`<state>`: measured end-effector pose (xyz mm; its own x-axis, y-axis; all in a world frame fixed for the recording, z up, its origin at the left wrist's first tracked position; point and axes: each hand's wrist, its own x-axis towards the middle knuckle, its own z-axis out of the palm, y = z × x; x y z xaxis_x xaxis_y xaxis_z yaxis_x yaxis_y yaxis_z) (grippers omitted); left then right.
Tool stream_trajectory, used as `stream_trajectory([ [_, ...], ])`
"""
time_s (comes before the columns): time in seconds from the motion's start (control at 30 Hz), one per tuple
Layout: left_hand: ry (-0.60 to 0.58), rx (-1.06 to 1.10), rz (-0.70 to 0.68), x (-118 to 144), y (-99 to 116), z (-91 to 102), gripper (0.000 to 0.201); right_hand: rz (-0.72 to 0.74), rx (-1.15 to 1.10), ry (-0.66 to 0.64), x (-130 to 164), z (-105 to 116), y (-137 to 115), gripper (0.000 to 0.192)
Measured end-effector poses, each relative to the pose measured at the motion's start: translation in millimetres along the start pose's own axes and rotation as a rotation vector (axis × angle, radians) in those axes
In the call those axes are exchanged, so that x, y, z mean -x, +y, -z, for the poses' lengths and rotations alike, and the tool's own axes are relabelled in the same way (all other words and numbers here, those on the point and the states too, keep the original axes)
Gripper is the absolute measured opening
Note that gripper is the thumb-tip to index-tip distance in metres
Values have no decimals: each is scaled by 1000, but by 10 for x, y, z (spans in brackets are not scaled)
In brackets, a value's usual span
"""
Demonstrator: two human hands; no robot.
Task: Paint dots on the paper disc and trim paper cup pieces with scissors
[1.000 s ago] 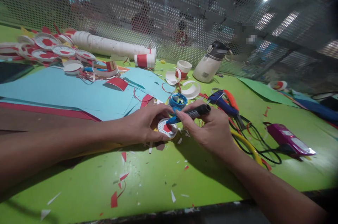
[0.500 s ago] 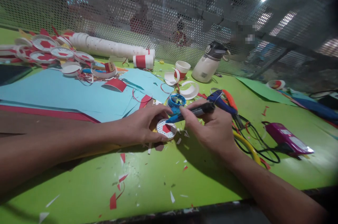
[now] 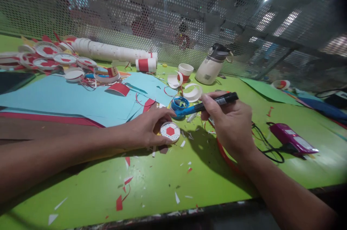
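Observation:
A small round paper cup base (image 3: 174, 129) with a red hexagon in its middle and blue dots around it sits low over the green table. My left hand (image 3: 151, 127) pinches its left edge between thumb and fingers. My right hand (image 3: 230, 125) is closed around a black-barrelled marker (image 3: 202, 107) with a blue front end, tilted down to the left. The marker's tip is above the disc, apart from it, near my left fingertips and in front of a blue tape roll (image 3: 180, 102) holding small scraps.
Blue paper sheets (image 3: 65, 91) lie left, below a heap of red-and-white paper discs (image 3: 65, 57). Behind stand stacked paper cups (image 3: 108, 49), a red-and-white cup (image 3: 185, 71) and a bottle (image 3: 211, 64). A purple device (image 3: 291, 138) with a black cable lies right.
The marker has lifted off the disc, moving up and to the right with my right hand. My left hand keeps its hold on the disc.

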<state>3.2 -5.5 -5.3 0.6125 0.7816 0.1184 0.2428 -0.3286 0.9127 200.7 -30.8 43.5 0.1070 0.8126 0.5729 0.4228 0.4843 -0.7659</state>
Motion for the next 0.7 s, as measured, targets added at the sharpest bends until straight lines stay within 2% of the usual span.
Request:
stream_trajectory([
  [0.17, -76, 189, 38, 43, -35, -25, 50, -16, -34, 37, -48, 63, -2, 11],
  [0.3, -115, 263, 94, 58, -25, -39, 54, 11, -201, 66, -115, 151, 55, 11],
  [0.4, -117, 286, 97, 59, -20, -51, 59, 22, -273, 35, -185, 218, 92, 15],
  [0.53, -89, 306, 46, 56, -37, -53, 58, -33, -217, -8, -275, 240, 99, 23],
  [0.7, -91, 294, 37, 58, -63, -43, 59, -91, -56, -47, -360, 151, 32, 30],
])
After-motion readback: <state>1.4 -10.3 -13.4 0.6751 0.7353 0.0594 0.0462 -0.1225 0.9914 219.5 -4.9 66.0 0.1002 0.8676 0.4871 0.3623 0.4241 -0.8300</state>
